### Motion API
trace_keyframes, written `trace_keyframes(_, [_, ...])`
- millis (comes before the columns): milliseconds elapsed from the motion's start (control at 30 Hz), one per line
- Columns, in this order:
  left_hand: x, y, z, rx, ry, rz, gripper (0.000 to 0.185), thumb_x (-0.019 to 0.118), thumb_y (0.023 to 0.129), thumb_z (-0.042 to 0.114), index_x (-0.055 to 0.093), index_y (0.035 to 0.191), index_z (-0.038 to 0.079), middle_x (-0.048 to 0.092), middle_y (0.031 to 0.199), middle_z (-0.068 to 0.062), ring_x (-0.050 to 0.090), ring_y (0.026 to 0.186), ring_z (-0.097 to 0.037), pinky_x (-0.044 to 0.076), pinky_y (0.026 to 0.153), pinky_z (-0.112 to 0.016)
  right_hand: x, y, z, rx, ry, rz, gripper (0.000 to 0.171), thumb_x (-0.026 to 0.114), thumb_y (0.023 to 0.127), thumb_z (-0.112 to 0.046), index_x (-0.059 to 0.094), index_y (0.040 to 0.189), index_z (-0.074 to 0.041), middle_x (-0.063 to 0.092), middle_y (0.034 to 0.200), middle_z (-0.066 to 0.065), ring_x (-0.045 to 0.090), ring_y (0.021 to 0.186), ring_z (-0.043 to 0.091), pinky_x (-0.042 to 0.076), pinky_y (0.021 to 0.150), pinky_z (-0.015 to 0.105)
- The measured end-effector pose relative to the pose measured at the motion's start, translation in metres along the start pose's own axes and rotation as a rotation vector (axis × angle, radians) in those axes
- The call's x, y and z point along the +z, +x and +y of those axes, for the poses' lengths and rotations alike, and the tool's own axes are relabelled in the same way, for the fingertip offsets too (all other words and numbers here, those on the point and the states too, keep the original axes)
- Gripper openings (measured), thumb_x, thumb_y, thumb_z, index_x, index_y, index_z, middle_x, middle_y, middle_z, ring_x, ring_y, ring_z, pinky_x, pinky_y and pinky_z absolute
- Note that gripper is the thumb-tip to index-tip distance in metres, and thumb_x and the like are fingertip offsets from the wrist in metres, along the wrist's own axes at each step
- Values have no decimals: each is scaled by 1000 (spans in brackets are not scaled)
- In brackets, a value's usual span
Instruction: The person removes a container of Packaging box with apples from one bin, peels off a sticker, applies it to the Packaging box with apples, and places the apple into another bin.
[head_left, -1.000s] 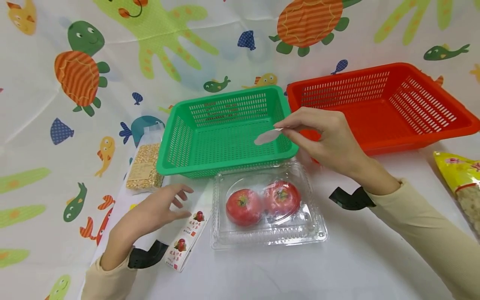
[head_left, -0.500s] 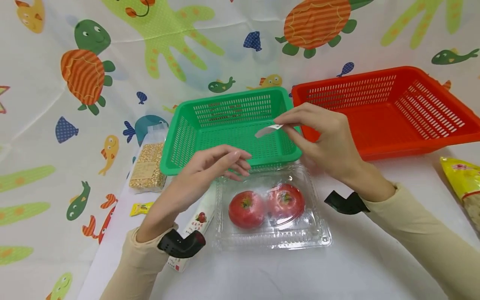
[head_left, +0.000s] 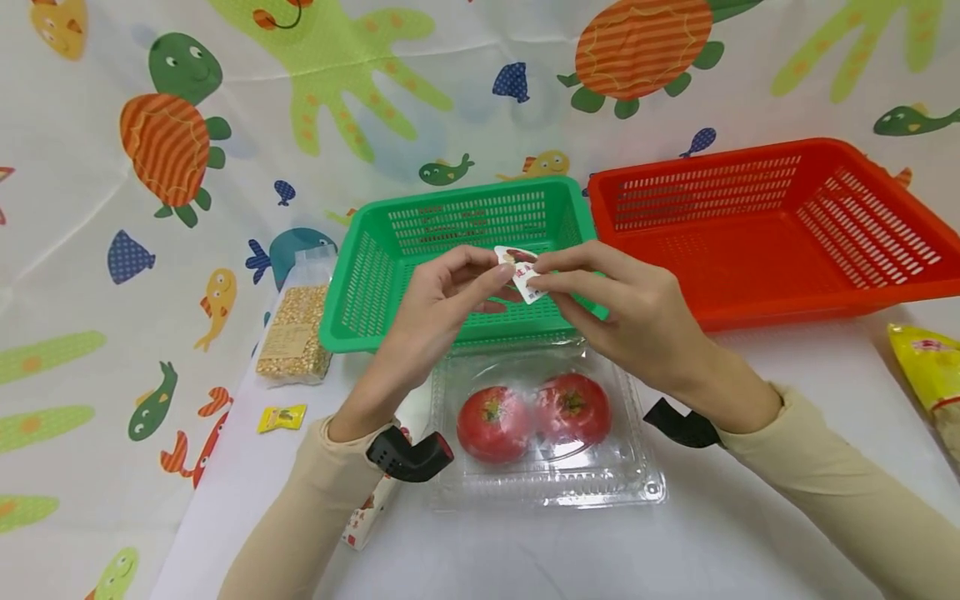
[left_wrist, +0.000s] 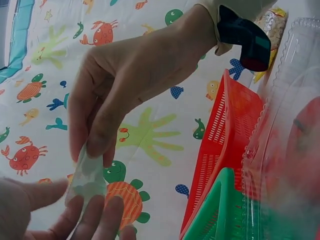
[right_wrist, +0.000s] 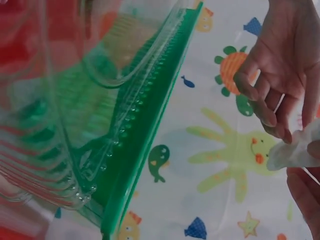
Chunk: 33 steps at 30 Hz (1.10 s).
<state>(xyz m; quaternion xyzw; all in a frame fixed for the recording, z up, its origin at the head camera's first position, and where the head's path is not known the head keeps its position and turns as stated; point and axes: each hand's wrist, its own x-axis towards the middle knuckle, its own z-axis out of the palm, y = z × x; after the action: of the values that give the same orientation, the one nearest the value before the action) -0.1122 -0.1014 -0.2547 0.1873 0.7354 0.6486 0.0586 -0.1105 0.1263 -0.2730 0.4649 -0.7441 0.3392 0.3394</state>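
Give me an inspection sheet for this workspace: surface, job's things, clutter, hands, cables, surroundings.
Surface: white table.
Job's things: small white printed sticker, held above the green slotted plastic basket; clear plastic clamshell box with two red tomatoes inside, in front of that basket.
Clutter: red slotted plastic basket, empty; bag of yellow kernels; small yellow sachet; yellow printed packet at the right edge; white printed strip partly under the left arm.
Hands: left hand and right hand both pinch the sticker.
Cables: nothing seen.
Surroundings: sea-animal print cloth as backdrop.
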Motion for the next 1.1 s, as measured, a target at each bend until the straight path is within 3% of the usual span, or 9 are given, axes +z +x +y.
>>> trace_keyframes(100, [0,2,-2,-2,6,27,19,61,107,10,66,118,-4,72,112,-16,70,106,-38,59,93,-45,4,-2,2,-7,6,-21,36,88,76,10,77,109,2,72,109,16,75,101,29,62,81,35])
trace_keyframes(233, [1,6,-3,-5,7,51,17,61,106,8,65,115,-6,71,108,-16,70,99,-29,60,92,-42,6,-5,3,-11,13,-45,40,89,73,11,77,110,0,71,112,17,74,103,29,62,79,39])
trace_keyframes(400, [-1,6,-2,11,16,54,15,61,105,6,65,112,-7,69,104,-13,70,93,-21,60,92,-41,5,-5,2,16,35,-49,43,91,74,5,75,114,1,68,119,18,72,107,29,62,80,31])
trace_keyframes(533, [-4,0,-2,-1,57,6,13,62,105,7,67,110,-4,69,104,-14,72,94,-26,59,93,-42,2,-2,-1,155,66,-17,51,89,80,0,68,125,4,63,125,19,66,113,28,56,92,22])
trace_keyframes(667, [-6,-7,-2,-27,101,-49,12,66,104,10,68,109,0,71,104,-13,72,99,-36,57,97,-41,0,0,-3,365,258,-22,55,84,83,8,61,133,5,63,128,14,65,113,21,55,95,22])
trace_keyframes(767, [-6,-10,-4,-23,116,-65,11,68,103,10,69,108,1,71,103,-13,72,101,-38,56,98,-45,-1,1,-5,478,423,-38,48,79,84,14,65,129,5,69,122,9,70,107,19,58,93,27])
trace_keyframes(900, [-6,-14,-5,-13,118,-77,9,70,101,9,70,106,1,71,103,-12,74,97,-31,58,95,-47,-4,5,-9,564,540,-65,38,76,87,14,70,123,3,74,112,7,72,100,22,59,92,29])
trace_keyframes(1100, [-5,-21,-7,-2,118,-114,8,73,98,4,70,104,1,71,101,-11,73,91,-26,62,85,-43,0,3,-13,630,593,-139,31,77,89,10,72,119,2,75,103,8,73,93,22,61,84,29])
